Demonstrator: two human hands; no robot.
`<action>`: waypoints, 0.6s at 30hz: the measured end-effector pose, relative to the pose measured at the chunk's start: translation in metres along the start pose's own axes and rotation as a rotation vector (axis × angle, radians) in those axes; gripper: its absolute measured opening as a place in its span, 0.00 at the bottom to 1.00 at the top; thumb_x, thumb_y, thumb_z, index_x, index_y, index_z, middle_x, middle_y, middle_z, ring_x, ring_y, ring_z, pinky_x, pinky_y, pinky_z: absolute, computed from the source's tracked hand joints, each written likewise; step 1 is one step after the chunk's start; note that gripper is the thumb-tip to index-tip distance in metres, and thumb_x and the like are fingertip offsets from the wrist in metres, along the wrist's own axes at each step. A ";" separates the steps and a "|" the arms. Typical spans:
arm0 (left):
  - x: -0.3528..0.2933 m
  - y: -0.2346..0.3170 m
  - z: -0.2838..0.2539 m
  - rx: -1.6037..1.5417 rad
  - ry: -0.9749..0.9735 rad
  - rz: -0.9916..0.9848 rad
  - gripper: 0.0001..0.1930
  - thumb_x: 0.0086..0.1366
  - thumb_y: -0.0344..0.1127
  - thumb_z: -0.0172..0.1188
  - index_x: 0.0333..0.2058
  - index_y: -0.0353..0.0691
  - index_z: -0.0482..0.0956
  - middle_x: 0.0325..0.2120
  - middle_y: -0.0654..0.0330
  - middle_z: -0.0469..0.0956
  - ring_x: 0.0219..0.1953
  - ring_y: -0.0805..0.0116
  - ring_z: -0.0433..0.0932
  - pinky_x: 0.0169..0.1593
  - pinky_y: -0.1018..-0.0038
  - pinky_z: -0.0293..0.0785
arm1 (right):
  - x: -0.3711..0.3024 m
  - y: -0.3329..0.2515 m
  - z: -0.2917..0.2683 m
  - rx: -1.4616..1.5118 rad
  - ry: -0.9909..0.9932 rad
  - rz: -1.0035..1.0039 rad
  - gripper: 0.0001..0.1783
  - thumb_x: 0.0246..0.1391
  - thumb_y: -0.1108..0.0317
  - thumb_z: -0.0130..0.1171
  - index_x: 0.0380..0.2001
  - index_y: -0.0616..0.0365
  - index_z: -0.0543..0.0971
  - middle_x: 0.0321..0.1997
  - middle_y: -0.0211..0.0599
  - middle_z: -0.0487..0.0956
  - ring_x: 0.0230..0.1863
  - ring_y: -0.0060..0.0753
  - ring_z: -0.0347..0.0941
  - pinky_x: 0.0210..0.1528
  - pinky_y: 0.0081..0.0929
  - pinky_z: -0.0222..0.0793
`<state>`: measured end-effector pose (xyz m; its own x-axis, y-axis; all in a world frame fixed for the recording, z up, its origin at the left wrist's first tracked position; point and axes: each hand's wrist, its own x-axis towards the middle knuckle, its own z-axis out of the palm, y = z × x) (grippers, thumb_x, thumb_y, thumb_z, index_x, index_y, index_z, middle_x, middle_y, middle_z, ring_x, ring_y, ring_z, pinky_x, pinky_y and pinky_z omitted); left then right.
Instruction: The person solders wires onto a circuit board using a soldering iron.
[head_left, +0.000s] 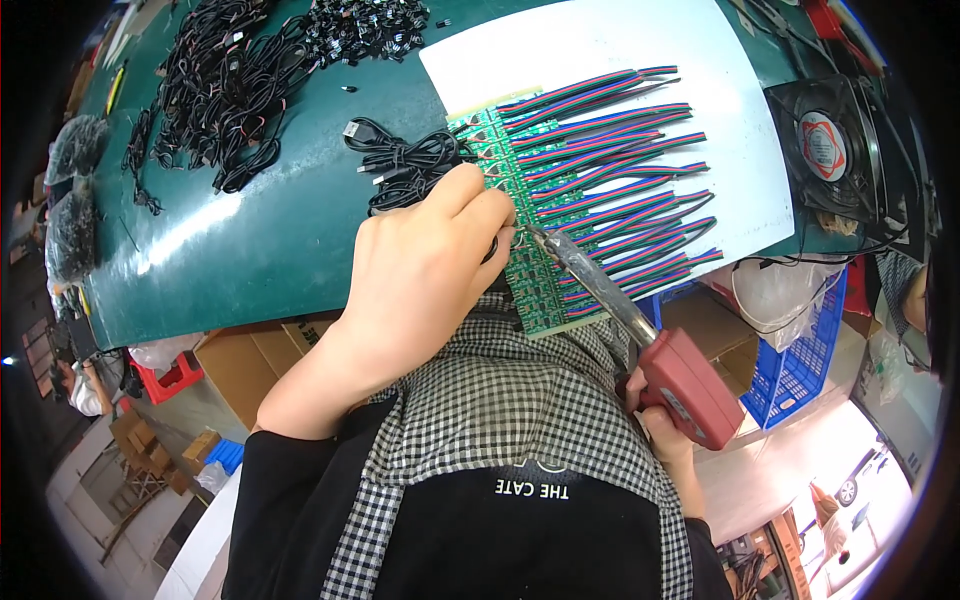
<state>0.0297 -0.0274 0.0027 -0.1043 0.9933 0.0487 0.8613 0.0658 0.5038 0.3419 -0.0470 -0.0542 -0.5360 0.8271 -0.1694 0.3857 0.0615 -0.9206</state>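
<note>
A green circuit board panel (545,300) lies at the table's front edge, with bundles of red, blue, green and black wires (640,160) running off its right side. My left hand (420,255) is closed in a pinch at the panel's left edge; a bit of black cable (490,250) shows under its fingers, though their tips hide its end. Coiled black USB cables (405,160) lie just beyond that hand. My right hand (662,430) is wrapped round the handle of a red soldering gun (692,388), partly hidden behind it. The gun's tip meets the board close to my left fingertips.
White paper (590,45) lies under the wires on the green table (290,270). Tangled black cables (225,90) and a pile of small black connectors (365,30) occupy the back left. A black fan (835,150) stands at the right, above a blue crate (800,360).
</note>
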 end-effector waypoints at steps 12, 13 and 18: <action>0.004 -0.001 -0.001 -0.025 -0.043 -0.007 0.06 0.52 0.28 0.62 0.27 0.41 0.72 0.23 0.61 0.65 0.20 0.62 0.70 0.23 0.70 0.63 | -0.001 0.001 0.000 0.069 0.009 -0.017 0.30 0.41 0.55 0.70 0.43 0.66 0.78 0.46 0.51 0.78 0.44 0.45 0.78 0.46 0.33 0.74; 0.004 -0.001 -0.001 -0.025 -0.043 -0.007 0.06 0.52 0.28 0.62 0.27 0.41 0.72 0.23 0.61 0.65 0.20 0.62 0.70 0.23 0.70 0.63 | -0.003 0.002 -0.001 0.068 0.009 -0.017 0.30 0.41 0.55 0.70 0.43 0.66 0.78 0.46 0.51 0.78 0.44 0.45 0.78 0.46 0.33 0.74; 0.004 0.000 -0.002 -0.031 -0.049 -0.017 0.06 0.52 0.28 0.61 0.28 0.41 0.72 0.23 0.61 0.65 0.21 0.62 0.70 0.23 0.69 0.64 | 0.003 -0.014 0.000 0.403 0.035 0.186 0.38 0.39 0.58 0.71 0.51 0.72 0.71 0.42 0.47 0.79 0.41 0.41 0.79 0.43 0.30 0.75</action>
<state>0.0285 -0.0236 0.0050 -0.0940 0.9956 -0.0017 0.8435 0.0805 0.5310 0.3352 -0.0455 -0.0416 -0.4570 0.8223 -0.3390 0.1461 -0.3066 -0.9406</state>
